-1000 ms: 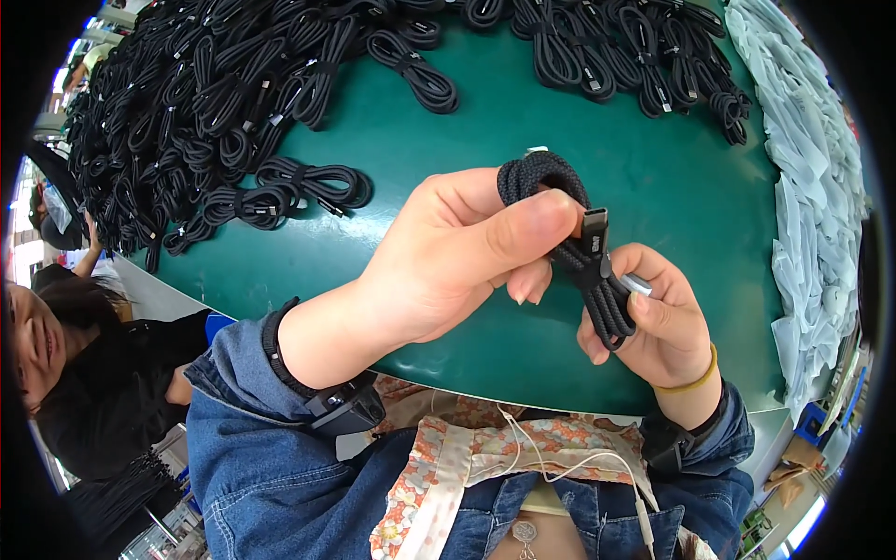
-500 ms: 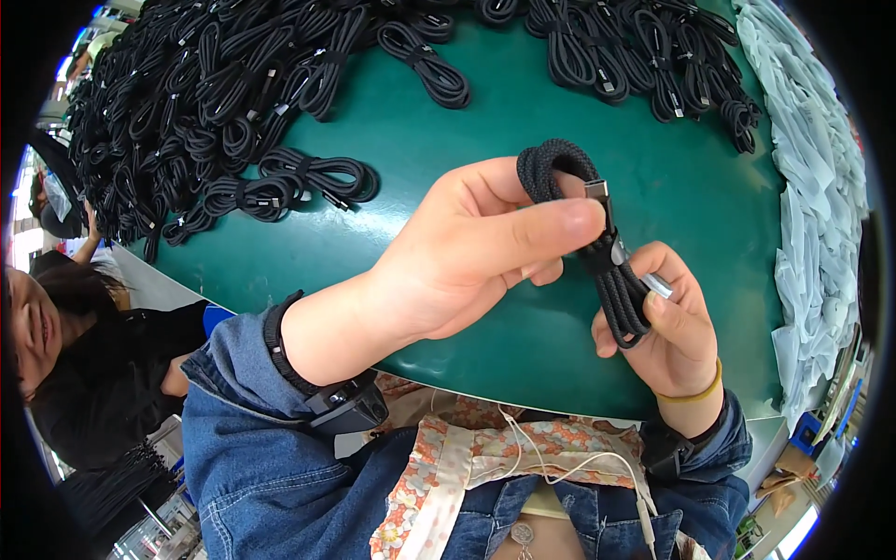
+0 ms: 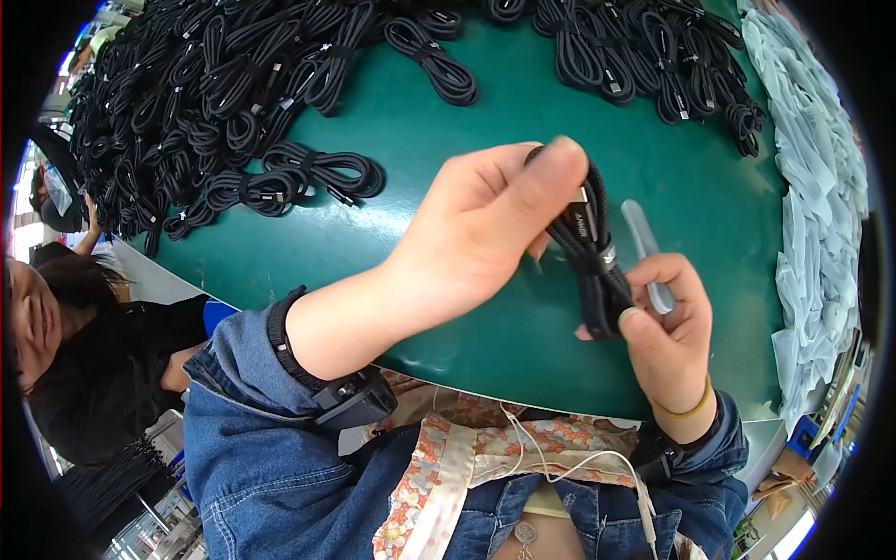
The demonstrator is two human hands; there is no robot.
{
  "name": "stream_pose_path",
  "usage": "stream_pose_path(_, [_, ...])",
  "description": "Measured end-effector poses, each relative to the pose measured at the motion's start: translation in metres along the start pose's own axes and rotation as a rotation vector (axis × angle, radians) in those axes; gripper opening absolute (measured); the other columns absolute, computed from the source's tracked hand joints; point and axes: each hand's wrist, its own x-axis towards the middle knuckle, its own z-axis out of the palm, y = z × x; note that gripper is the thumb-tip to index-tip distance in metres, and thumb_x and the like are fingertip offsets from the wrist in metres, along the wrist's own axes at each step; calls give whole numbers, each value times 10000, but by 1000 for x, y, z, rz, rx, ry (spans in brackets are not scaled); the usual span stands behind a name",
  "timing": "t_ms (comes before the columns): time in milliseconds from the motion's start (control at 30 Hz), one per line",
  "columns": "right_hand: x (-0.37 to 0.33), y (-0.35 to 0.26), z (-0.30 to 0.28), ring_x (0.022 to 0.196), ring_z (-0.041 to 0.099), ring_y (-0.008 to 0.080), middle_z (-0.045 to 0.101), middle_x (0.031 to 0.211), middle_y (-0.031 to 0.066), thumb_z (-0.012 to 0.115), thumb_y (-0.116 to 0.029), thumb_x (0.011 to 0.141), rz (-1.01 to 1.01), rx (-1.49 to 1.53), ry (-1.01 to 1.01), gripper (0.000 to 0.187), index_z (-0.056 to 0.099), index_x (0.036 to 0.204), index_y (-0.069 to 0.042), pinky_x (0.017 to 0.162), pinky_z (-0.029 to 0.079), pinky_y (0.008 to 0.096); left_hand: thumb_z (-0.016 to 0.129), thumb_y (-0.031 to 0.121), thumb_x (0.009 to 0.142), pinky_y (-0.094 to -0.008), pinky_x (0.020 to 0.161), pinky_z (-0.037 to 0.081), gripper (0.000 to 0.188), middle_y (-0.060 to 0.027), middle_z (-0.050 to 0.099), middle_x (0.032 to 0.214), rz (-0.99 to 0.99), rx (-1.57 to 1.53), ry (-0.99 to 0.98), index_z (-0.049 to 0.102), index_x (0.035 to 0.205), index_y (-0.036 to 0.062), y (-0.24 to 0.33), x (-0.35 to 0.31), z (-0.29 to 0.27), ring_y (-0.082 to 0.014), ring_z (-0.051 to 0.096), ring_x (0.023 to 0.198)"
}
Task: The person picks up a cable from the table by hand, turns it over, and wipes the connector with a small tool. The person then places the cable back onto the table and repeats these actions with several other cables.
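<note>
A coiled black braided cable (image 3: pixel 597 271), bound round its middle by a black strap, is held above the table between my two hands. My left hand (image 3: pixel 481 229) pinches the upper loops, its thumb raised over a metal-tipped plug. My right hand (image 3: pixel 674 341) grips the lower loops between thumb and fingers. A slim grey strip-like tool with rounded ends (image 3: pixel 642 233) also sticks up from my right hand, beside the cable; its exact kind I cannot make out.
A large heap of coiled black cables (image 3: pixel 187 121) covers the green table's (image 3: pixel 448 336) far left. More bundles (image 3: pixel 644 56) lie at the far right. Translucent plastic bags (image 3: pixel 812 224) line the right edge. Another person (image 3: pixel 103 355) sits at the left.
The cable bundle has turned, bringing the side of its plug into view. My left thumb has lifted upward. The grey tool now stands more upright and farther out of my right hand.
</note>
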Motion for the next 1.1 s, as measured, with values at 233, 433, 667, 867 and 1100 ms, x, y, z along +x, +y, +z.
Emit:
stream_pose_path(233, [2, -22, -30, 689, 519, 95, 502, 830, 54, 519, 33, 712, -57, -293, -86, 198, 488, 906, 10, 551, 406, 184, 458, 309, 838, -253, 561, 380, 355, -49, 485, 582, 101, 279, -18, 564, 661, 20, 26, 11, -20, -146, 472, 558])
stream_pose_path(433, [11, -30, -42, 754, 533, 164, 550, 856, 87, 524, -70, 669, -62, -600, -491, 219, 515, 868, 23, 647, 397, 261, 500, 39, 704, -265, 692, 388, 197, -70, 543, 859, 855, 1592, 320, 577, 884, 66, 41, 37, -69, -196, 517, 719])
stream_pose_path(667, [19, -39, -39, 853, 534, 195, 541, 979, 117, 476, -113, 774, -309, 268, 324, 313, 442, 1062, 5, 747, 401, 275, 529, 12, 622, -328, 721, 374, 319, -38, 491, 948, 855, 1963, 290, 531, 927, 106, 19, 45, -64, -231, 492, 821])
stream_pose_path(867, [21, -25, -39, 893, 528, 196, 500, 1054, 155, 438, -105, 810, -244, -47, 152, 381, 346, 1161, 10, 792, 394, 296, 554, -37, 642, -329, 755, 395, 368, -94, 501, 956, 723, 1678, 178, 458, 985, 55, 38, 36, -51, -225, 517, 838])
stream_pose_path(1100, [21, -8, -24, 861, 533, 192, 509, 1011, 140, 468, -86, 785, -317, -174, 60, 376, 366, 1130, 22, 783, 399, 292, 529, -23, 744, -313, 771, 423, 453, -117, 489, 1013, 490, 161, -201, 317, 1142, 20, 6, 9, -5, -159, 499, 923])
